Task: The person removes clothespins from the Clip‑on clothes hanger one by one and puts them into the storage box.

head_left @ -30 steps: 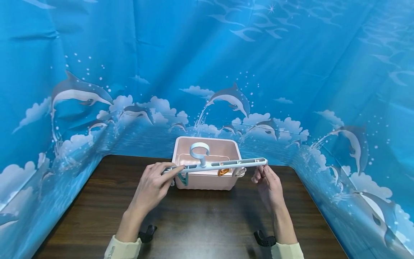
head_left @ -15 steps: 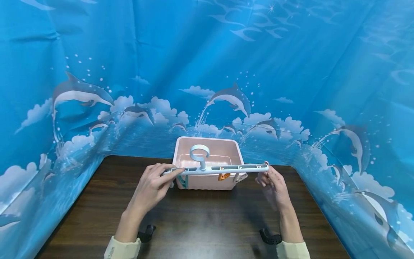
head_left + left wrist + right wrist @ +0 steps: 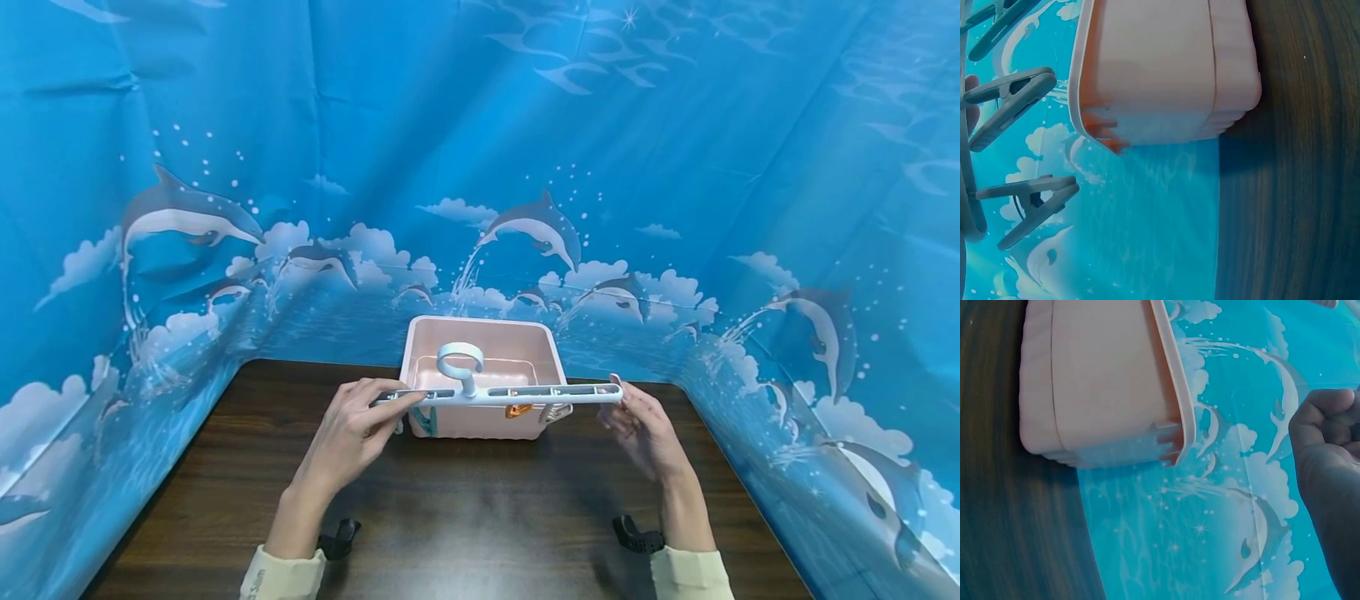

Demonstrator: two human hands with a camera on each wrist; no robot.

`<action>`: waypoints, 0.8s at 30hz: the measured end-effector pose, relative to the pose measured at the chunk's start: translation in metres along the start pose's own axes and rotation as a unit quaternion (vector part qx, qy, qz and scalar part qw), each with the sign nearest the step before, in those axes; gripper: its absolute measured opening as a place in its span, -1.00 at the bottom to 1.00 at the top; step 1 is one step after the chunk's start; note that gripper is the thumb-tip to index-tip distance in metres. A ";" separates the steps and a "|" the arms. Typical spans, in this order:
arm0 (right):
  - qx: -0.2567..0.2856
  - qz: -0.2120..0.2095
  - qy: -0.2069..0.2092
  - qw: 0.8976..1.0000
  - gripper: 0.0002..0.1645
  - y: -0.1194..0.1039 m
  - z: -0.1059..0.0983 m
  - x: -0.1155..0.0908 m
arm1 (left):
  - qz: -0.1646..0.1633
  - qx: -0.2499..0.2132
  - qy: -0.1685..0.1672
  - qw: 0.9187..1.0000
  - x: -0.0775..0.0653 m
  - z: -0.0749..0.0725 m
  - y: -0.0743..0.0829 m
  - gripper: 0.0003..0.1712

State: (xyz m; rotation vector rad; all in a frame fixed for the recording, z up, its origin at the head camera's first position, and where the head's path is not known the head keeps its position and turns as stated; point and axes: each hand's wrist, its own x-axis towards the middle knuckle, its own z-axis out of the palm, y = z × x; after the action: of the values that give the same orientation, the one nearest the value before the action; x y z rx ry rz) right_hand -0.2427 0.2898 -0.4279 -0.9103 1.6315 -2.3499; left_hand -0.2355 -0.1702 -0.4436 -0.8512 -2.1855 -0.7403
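Note:
A light blue clip hanger with a round hook on top is held up level in front of the pink bin. My left hand grips its left end, forefinger along the bar. At the opposite end, the fingers of my right hand pinch the tip of the bar; the same hand appears with curled fingers in the right wrist view. Under the bar hang a teal clip, an orange clip and a grey clip. Grey clips also show close up in the left wrist view.
The pink bin stands at the back of a dark wooden table, behind the hanger. A blue curtain printed with dolphins surrounds the table's back and sides. Black wrist devices sit near both sleeves.
The right end of the hanger has dropped, so the bar now lies nearly level. My right hand has shifted a little right, its wrist turning outward. My left hand has stayed almost still.

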 end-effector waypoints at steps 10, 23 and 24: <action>0.051 0.014 -0.044 0.998 -0.47 0.004 -0.006 0.000 | 0.011 0.006 0.003 1.000 -0.002 0.003 -0.003 -0.23; 0.132 0.038 -0.083 0.987 -0.37 0.007 -0.008 0.004 | -0.002 0.009 -0.001 1.000 -0.002 0.003 -0.003 -0.31; 0.129 0.039 -0.076 0.988 -0.38 0.007 -0.008 0.003 | -0.002 0.009 -0.002 1.000 -0.002 0.003 -0.002 -0.32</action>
State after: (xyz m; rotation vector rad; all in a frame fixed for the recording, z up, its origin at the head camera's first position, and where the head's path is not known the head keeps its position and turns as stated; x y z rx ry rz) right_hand -0.2513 0.2921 -0.4348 -0.9272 1.2467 -2.3067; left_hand -0.2373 -0.1705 -0.4474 -0.8396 -2.1951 -0.7207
